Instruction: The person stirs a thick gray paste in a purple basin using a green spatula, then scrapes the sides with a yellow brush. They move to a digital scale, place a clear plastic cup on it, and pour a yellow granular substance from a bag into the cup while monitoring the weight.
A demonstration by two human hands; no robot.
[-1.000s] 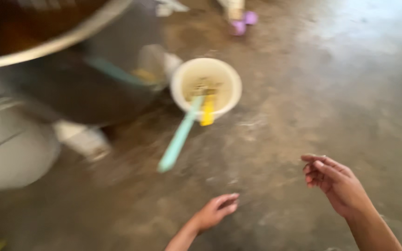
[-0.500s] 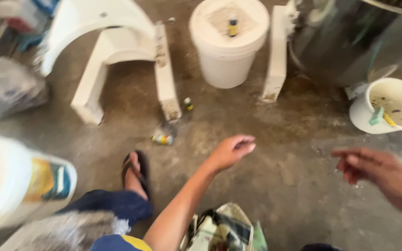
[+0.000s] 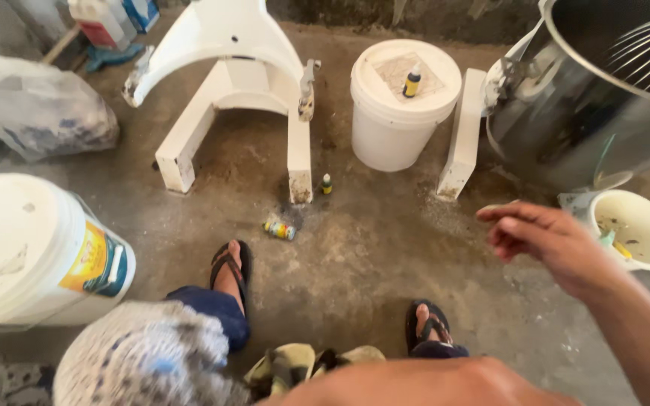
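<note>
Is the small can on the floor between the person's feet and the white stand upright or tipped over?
Tipped over: the small can lies on its side on the concrete floor.

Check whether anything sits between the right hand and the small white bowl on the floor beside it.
Nothing visible does. The right hand hangs empty, fingers spread, just left of the small white bowl, with only bare concrete floor showing between them.
</note>
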